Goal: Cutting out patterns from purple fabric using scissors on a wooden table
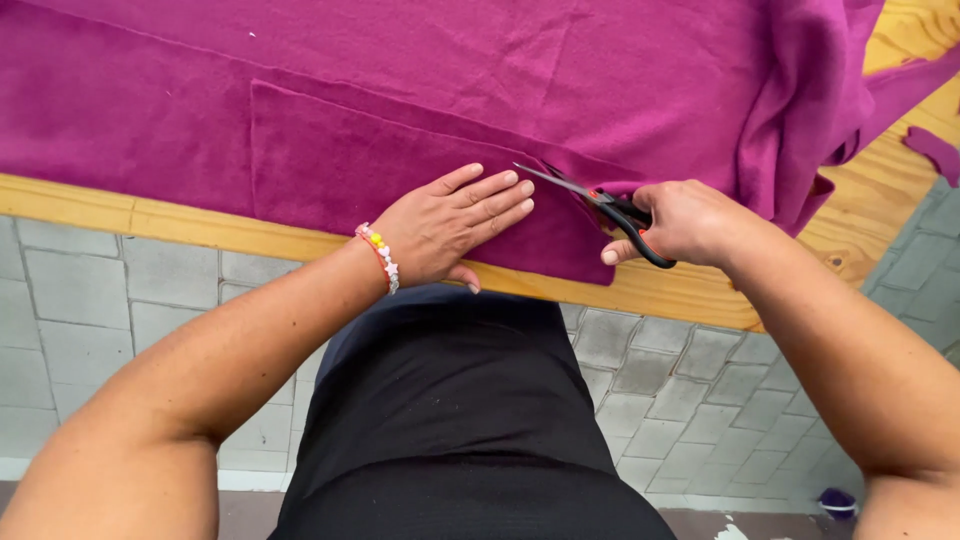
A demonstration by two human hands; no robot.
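The right hand (690,222) has its grip closed around the black and orange handles of a pair of scissors (600,207), with the fingers through the loops and the thumb pointing toward the body. The thin metal blades point to the left and a little away from the person, and they are slightly apart, with the tips lying on the magenta fabric (420,90). Just beside the blades, the left hand (450,228) lies flat and open on the fabric, fingers together and stretched toward the scissors; it holds nothing, it only presses the cloth down. On this wrist there is a bracelet (378,255) of small coloured beads. Under the left hand, a smaller layer of the fabric has a straight upper edge and a straight left edge. The lower edge of the cloth runs close to the near edge of the wooden surface (160,222), and a narrow strip of bare wood shows along it. On the right, the fabric is bunched in folds, and more bare wood is free there, with a small magenta scrap (935,152) lying apart. Below the surface edge is a floor of grey paving stones (100,290).
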